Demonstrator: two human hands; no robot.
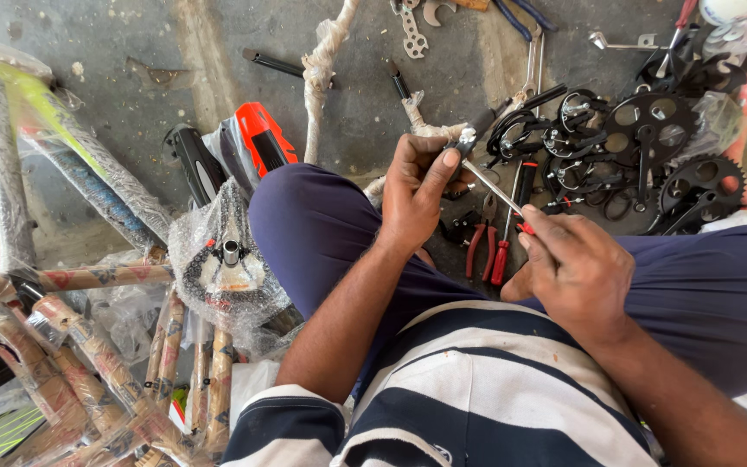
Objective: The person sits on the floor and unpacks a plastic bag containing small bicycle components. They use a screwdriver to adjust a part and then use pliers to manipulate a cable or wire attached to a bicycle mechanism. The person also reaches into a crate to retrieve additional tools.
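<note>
Above the lap | left hand (415,192) pinches small brake part (469,137) | right hand (574,270) grips screwdriver (496,188) closed | keep tip seated, turn slowly.

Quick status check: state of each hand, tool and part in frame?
Left hand: shut on small metal part.
Right hand: shut on screwdriver, tip at the part.
Red pliers: lying on floor, jaws closed.
Chainrings: loose, piled on floor.
Bike frame: wrapped, lying down.
Wrapped sprocket: in bubble wrap.
</note>
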